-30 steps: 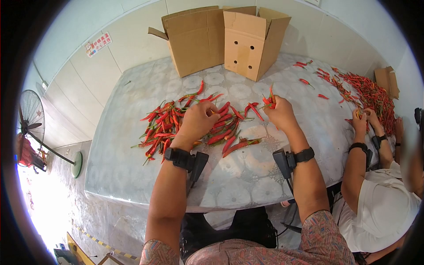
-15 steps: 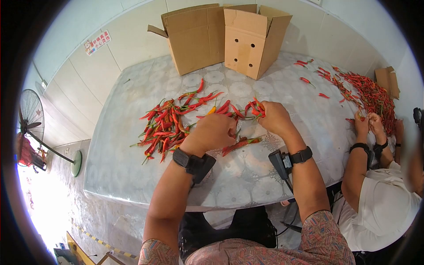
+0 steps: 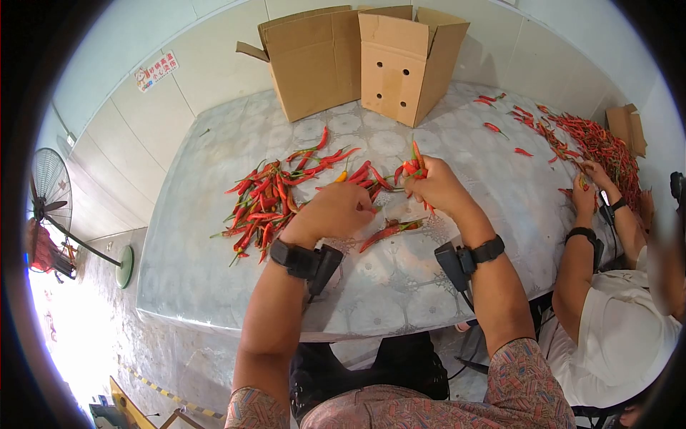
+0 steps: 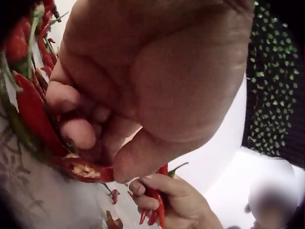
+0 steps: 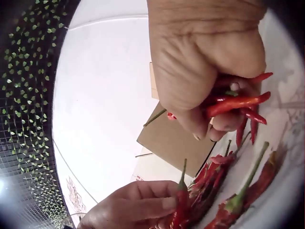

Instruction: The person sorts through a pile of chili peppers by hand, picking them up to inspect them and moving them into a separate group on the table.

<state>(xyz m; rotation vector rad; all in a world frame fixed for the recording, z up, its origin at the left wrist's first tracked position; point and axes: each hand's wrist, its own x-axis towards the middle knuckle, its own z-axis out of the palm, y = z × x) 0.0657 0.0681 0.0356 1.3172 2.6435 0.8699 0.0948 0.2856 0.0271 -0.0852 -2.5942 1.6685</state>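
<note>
My left hand (image 3: 334, 212) is low over the right part of the near chili pile (image 3: 268, 204). Its thumb and fingers pinch a red chili (image 4: 88, 171) that is split, with pale seeds showing. In the right wrist view that chili's green stem (image 5: 185, 172) points up. Just to the right, my right hand (image 3: 441, 189) grips a small bunch of red chilies (image 5: 236, 102), their tips sticking out past curled fingers. Below the hands in the head view, a dark red chili (image 3: 389, 232) with a greenish stem lies on the patterned tablecloth (image 3: 371, 293). A yellow chili (image 3: 342, 175) shows beyond my left hand.
Two open cardboard boxes (image 3: 311, 68) stand at the back against the wall. A bigger chili heap (image 3: 600, 154) covers the far right, where another person's hands (image 3: 589, 189) work. Stray chilies (image 3: 493, 129) lie between. A fan (image 3: 50, 193) stands at left.
My left hand has moved right and nearer to me, down onto the chilies, and now pinches one. My right hand has shifted slightly left, keeping its bunch.
</note>
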